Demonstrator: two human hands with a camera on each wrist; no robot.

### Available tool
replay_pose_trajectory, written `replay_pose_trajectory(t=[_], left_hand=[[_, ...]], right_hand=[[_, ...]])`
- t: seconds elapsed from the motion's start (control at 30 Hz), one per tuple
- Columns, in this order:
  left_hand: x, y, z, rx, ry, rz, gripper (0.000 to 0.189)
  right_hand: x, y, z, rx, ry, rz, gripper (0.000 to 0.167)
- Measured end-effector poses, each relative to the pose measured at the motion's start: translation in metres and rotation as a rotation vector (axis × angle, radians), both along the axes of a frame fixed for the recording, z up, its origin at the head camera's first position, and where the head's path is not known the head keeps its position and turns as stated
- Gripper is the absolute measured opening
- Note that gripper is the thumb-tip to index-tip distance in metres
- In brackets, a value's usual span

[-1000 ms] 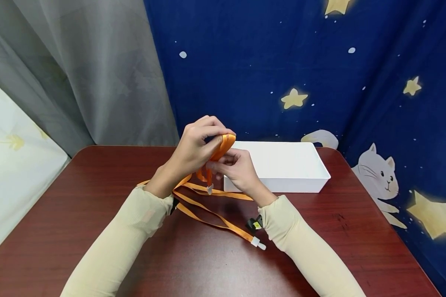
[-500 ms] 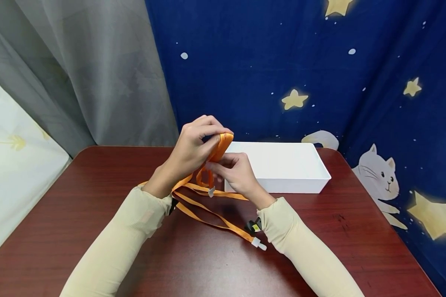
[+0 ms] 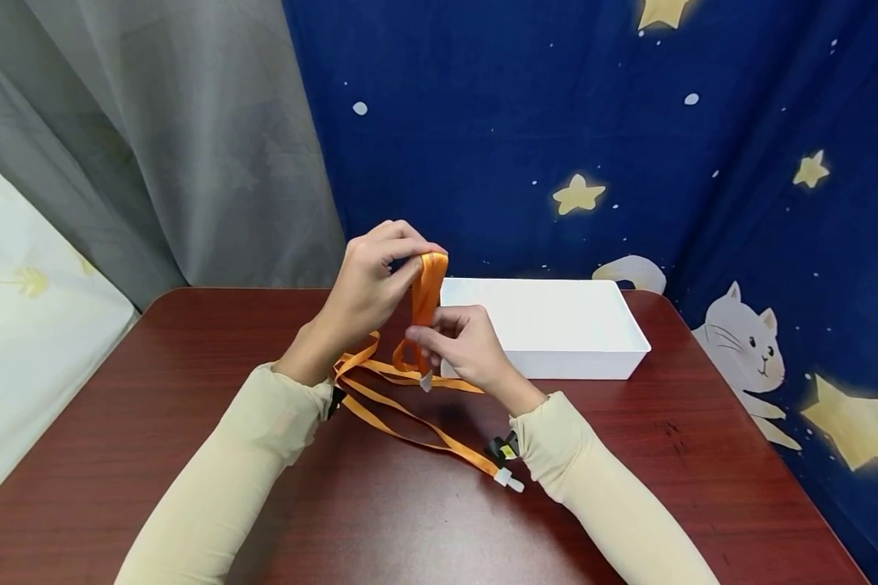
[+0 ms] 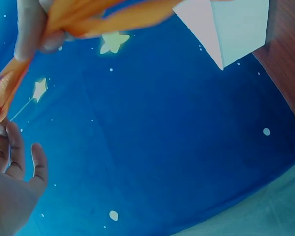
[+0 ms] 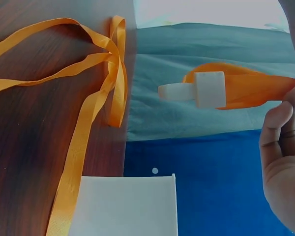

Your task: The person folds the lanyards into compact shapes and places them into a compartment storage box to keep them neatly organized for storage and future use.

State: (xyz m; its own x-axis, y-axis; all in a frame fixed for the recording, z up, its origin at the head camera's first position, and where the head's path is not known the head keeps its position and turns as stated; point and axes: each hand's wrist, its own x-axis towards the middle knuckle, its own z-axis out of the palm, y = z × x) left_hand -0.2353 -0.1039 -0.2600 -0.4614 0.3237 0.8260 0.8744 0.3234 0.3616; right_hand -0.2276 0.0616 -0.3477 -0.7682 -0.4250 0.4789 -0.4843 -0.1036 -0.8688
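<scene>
An orange lanyard (image 3: 428, 284), folded into a narrow bundle, hangs upright between both hands above the table. My left hand (image 3: 376, 272) pinches its top end between thumb and fingers. Lower down, my right hand (image 3: 468, 345) pinches the bundle, thumb toward me. Below that hand dangle a small loop and a white plastic clip (image 5: 210, 90), seen large in the right wrist view. More orange lanyard (image 3: 402, 431) lies loosely spread beneath the hands, with a white clip (image 3: 508, 479) at its near end. Whether this is one strap or more, I cannot tell.
Behind my right hand stands a white rectangular box (image 3: 545, 364) near the far edge of the dark red table (image 3: 439, 528). A blue star-patterned curtain (image 3: 483, 122) and a grey curtain (image 3: 234, 146) hang behind the table.
My left hand has moved slightly up and left with the bundle's top, so the bundle now hangs more upright. The right hand has slid a little lower, and the dangling clip has shifted right.
</scene>
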Motion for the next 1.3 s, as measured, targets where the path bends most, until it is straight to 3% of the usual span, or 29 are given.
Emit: replay_pose_trajectory(t=[0.2,0.4,0.63,0.8,0.97,1.3], left_hand=[[-0.002,-0.006,-0.003,-0.017,-0.036,0.124,0.012],[-0.007,-0.011,-0.009,0.001,-0.124,0.261,0.013],[-0.010,-0.013,-0.018,0.008,-0.164,0.381,0.017],[-0.013,-0.014,-0.024,-0.001,-0.176,0.431,0.022],[-0.015,-0.013,-0.029,-0.027,-0.159,0.455,0.023],[-0.017,-0.008,-0.045,-0.100,-0.105,0.441,0.027]], right_hand=[[0.006,0.002,-0.001,0.031,-0.025,0.011,0.019],[0.013,0.006,0.003,0.000,-0.024,-0.014,0.019],[0.016,0.010,0.005,-0.044,-0.022,-0.016,0.021],[0.018,0.011,0.008,-0.074,-0.001,-0.001,0.025],[0.020,0.014,0.013,-0.083,0.041,-0.045,0.023],[0.020,0.019,0.021,-0.126,0.057,-0.085,0.028]])
